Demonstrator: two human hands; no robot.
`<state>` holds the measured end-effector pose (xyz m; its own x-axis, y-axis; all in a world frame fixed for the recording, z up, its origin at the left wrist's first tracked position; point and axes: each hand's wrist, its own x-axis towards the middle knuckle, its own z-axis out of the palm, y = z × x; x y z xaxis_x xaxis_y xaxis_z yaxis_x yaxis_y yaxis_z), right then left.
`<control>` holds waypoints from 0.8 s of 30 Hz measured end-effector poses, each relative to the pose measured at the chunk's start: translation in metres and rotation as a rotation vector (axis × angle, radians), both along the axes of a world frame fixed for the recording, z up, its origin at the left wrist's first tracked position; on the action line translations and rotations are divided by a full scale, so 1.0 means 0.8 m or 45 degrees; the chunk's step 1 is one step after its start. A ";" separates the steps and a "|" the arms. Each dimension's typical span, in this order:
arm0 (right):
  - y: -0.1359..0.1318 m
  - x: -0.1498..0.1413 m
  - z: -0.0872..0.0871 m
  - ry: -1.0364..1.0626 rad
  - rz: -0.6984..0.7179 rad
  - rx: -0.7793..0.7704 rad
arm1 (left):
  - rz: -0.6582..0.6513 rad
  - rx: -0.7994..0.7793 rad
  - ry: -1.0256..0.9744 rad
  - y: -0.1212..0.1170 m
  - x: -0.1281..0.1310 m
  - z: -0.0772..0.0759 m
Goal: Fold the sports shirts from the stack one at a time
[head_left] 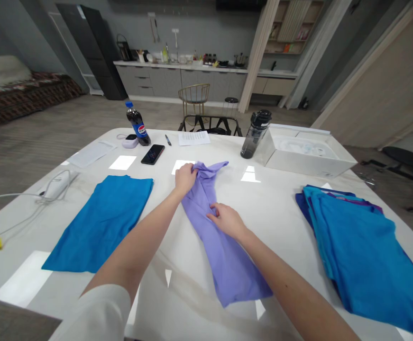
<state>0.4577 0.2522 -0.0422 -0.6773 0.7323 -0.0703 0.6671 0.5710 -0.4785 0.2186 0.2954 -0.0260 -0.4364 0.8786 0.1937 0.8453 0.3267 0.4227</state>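
Observation:
A lavender cloth (224, 255) lies long and narrow across the middle of the white table (284, 284), its far end bunched and creased. My left hand (186, 179) is closed on the bunched far end, with some fingertips hidden in the folds. Lower down on the cloth's right side, my right hand (228, 220) has its fingers curled and its thumb and forefinger at a fold. A flat blue cloth (103, 222) lies left of my left forearm. To the right is a stack of folded blue fabric (366, 251), with navy and purple edges showing.
Along the far side stand a cola bottle (138, 124), a phone (152, 154), a pen (168, 140), papers (194, 138), a dark water bottle (256, 134) and an open white box (298, 161). A white power strip (59, 184) with cables lies at the left edge.

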 end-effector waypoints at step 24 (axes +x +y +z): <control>0.068 -0.094 0.003 -0.032 -0.107 0.195 | 0.931 1.135 -0.657 -0.161 -0.131 -0.033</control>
<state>0.3821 0.3069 -0.0402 -0.6126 0.7899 0.0301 0.7263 0.5775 -0.3727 0.1137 0.1668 -0.0521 -0.9654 0.0528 0.2554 0.2590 0.0794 0.9626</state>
